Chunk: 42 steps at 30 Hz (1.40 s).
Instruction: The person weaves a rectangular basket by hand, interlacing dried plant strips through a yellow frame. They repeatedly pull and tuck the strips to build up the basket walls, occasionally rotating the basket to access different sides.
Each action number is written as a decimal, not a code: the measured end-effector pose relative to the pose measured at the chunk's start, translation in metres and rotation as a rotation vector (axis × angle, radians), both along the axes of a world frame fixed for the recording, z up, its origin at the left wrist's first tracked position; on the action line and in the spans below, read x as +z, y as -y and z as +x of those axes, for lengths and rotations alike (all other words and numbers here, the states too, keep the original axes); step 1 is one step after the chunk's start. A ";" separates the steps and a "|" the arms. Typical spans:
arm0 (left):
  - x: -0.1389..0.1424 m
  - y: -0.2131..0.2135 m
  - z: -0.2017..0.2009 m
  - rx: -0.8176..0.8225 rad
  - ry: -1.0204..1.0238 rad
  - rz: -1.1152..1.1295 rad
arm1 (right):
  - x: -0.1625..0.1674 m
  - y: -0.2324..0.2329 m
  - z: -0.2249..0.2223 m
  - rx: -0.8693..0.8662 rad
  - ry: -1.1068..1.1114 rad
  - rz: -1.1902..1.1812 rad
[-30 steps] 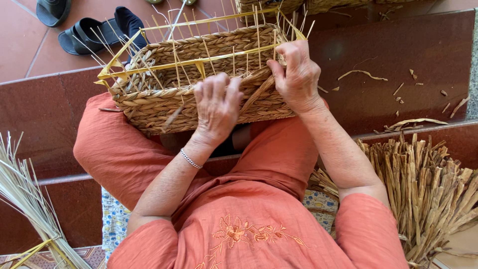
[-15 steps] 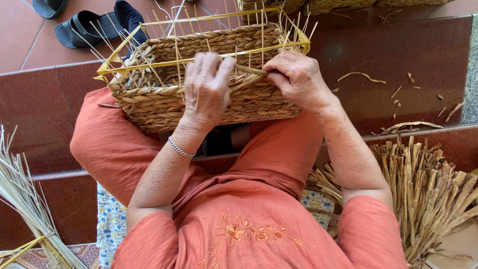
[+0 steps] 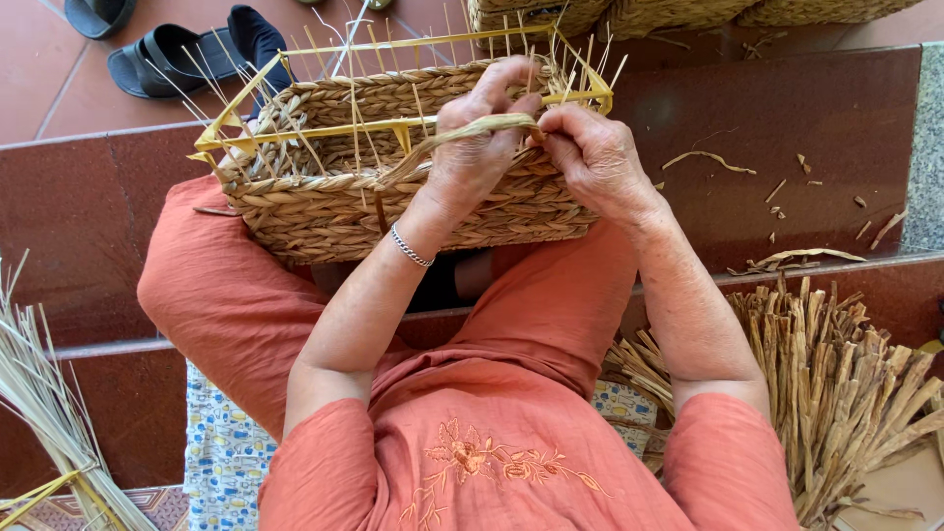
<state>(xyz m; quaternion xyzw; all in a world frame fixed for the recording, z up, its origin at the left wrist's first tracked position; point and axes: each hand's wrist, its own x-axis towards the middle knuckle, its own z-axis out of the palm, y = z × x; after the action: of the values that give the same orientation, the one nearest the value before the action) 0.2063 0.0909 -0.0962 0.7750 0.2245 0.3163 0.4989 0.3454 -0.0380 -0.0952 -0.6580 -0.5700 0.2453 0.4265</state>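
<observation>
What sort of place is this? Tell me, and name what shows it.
Probably a home doorstep or porch used for handwork, not a factory. The person sits on red tiled steps, sandals lie on the floor beyond, and bundles of dried stalks sit beside them, while both hands work a half-woven basket.

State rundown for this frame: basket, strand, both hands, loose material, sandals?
woven basket: unfinished, resting on the lap, thin stakes sticking up from the rim
twisted strand: pinched between both hands at the rim, taut
left hand: closed on the twisted strand
right hand: closed on the twisted strand's end
dried stalk bundle: loose pile on the step
thin pale reeds: lying loose
sandals: off, on the floor
</observation>
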 end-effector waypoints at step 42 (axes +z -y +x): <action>-0.028 -0.016 -0.094 0.075 -0.350 0.735 | -0.051 0.279 0.005 -0.650 1.059 -0.759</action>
<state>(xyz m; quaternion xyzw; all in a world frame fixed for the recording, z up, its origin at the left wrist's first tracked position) 0.1124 0.1071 -0.1244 0.9350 0.2063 0.2569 0.1313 0.3500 -0.3169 -0.1466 -0.9271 -0.3514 -0.0643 -0.1130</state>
